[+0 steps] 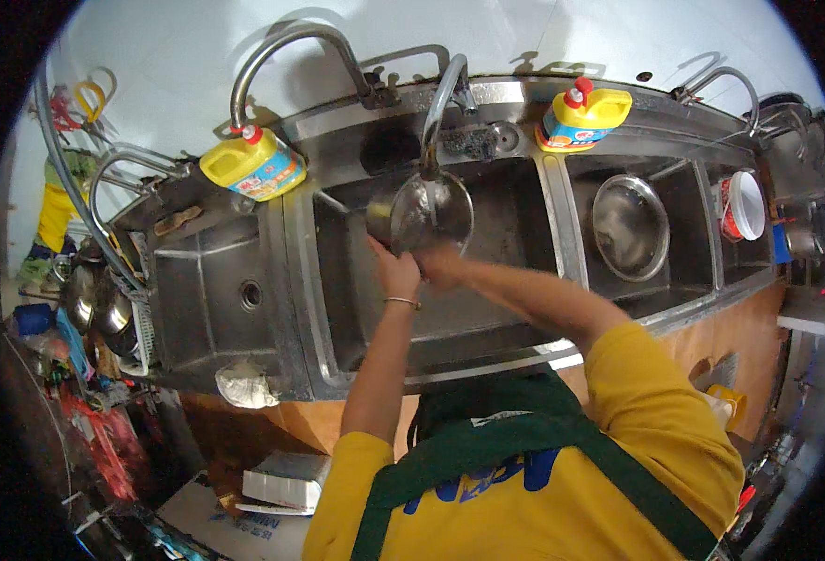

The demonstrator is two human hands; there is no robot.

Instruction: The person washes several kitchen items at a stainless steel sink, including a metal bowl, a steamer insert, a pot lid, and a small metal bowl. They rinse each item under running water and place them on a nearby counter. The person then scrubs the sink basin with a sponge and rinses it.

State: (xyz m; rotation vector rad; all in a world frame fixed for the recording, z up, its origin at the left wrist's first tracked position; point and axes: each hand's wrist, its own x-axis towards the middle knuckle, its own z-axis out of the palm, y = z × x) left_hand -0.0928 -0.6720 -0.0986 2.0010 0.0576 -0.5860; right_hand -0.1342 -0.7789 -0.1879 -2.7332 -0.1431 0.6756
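Observation:
A round, shiny metal bowl or pan is tilted beneath the curved faucet, over the large middle sink basin. Water seems to run onto its surface. My left hand, a bracelet at its wrist, grips the vessel's near left edge with the thumb pointing up and left. My right hand is blurred at the near edge, close beside the left; its fingers cannot be made out. A yellowish-brown patch shows just left of the vessel, too blurred to name.
Yellow detergent jugs stand left and right on the sink ledge. A metal basin lies in the right sink, a white-and-red bucket beyond. A cloth rests on the left front edge. A second faucet arches behind.

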